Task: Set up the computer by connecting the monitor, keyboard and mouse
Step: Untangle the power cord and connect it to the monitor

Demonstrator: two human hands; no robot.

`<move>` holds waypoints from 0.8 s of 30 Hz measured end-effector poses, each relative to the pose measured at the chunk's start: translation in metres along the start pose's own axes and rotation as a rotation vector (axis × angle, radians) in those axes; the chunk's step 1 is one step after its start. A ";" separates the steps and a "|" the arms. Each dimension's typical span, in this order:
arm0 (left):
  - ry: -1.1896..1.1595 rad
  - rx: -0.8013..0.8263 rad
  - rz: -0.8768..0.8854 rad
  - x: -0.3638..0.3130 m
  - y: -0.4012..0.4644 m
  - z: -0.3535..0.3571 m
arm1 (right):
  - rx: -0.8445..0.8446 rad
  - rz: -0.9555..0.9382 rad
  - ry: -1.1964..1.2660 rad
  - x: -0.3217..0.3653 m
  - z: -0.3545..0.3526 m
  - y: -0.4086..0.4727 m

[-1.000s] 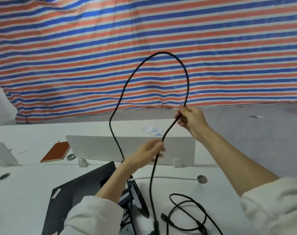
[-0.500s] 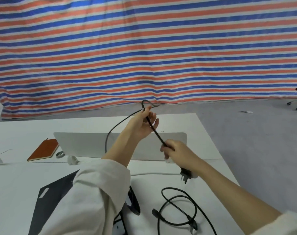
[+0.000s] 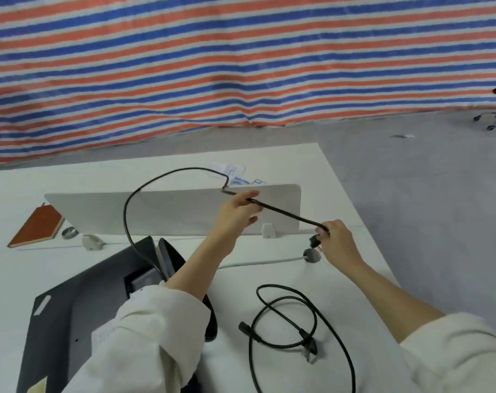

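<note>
A black power cable [image 3: 286, 213] runs taut between my two hands above the white desk [image 3: 269, 279]. My left hand [image 3: 239, 212] pinches it near the desk divider. My right hand [image 3: 336, 241] grips the end with the plug [image 3: 315, 241], close over a round cable port [image 3: 311, 255]. From my left hand the cable arcs left and drops to the back of the black monitor [image 3: 79, 307], which lies face down with its stand [image 3: 167, 255] sticking up. My left sleeve hides part of the monitor.
A second black cable [image 3: 286, 321] lies coiled on the desk in front of me. A white cable [image 3: 255, 262] runs to the port. A brown notebook [image 3: 35, 226] and a tape roll [image 3: 69, 232] lie behind the white divider [image 3: 170, 211]. The desk's edge falls away at right.
The tall cable loop has come down flat. My right hand slid along the cable to the plug end and moved right; my left hand stretched the cable out straight.
</note>
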State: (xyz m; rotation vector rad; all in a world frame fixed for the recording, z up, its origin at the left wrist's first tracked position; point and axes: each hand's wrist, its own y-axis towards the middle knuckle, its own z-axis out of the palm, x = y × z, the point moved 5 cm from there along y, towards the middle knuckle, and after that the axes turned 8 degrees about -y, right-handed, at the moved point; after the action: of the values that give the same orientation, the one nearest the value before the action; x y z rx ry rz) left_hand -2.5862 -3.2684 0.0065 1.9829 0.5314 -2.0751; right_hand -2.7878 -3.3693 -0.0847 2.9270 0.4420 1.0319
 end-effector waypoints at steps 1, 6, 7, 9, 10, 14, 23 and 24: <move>0.226 0.026 0.070 0.003 0.005 0.003 | 0.000 0.032 0.023 -0.008 0.006 0.004; 1.019 -0.035 0.451 0.019 0.023 0.011 | 0.041 0.090 0.031 -0.035 0.032 0.026; 1.052 -0.051 0.499 0.023 0.027 0.009 | 0.058 0.094 0.033 -0.039 0.036 0.029; 1.110 -0.070 0.596 0.035 0.036 0.005 | 0.085 0.110 0.021 -0.050 0.045 0.035; 1.140 -0.081 0.630 0.040 0.040 0.003 | 0.097 0.114 0.001 -0.055 0.048 0.037; 1.192 -0.075 0.712 0.052 0.049 0.001 | 0.198 0.075 -0.094 -0.054 0.058 0.050; 1.201 -0.053 0.705 0.070 0.064 -0.001 | 0.418 0.246 0.075 -0.074 0.067 0.076; 1.217 -0.037 0.711 0.071 0.065 0.003 | 0.429 0.231 -0.066 -0.083 0.073 0.075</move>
State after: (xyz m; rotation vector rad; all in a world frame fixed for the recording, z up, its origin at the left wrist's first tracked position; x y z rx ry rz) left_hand -2.5673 -3.3227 -0.0706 2.6654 -0.0246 -0.3333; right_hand -2.7850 -3.4570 -0.1848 3.4525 0.3687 0.9594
